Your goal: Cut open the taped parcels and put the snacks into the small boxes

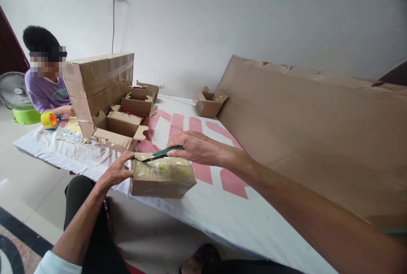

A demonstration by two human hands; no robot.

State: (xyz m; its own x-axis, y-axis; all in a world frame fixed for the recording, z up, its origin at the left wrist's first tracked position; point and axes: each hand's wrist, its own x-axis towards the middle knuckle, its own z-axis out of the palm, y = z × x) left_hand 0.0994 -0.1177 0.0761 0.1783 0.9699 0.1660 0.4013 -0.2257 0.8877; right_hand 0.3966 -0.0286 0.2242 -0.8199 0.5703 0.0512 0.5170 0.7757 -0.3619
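A small taped cardboard box [162, 178] lies at the near edge of a white and red sheet [206, 206]. My left hand [118, 170] grips the box's left end, fingers curled against it. Over the box's top, my right hand [197, 149] holds a green-handled utility knife [163, 153], its blade pointing left onto the taped seam.
Several open small cardboard boxes [119, 132] and a large taped carton [100, 81] stand to the left. Another person sits at far left with a yellow tape dispenser [50, 120]. A lone open box [210, 102] sits further back, a big flat cardboard sheet [318, 138] at right. A fan [12, 89] stands far left.
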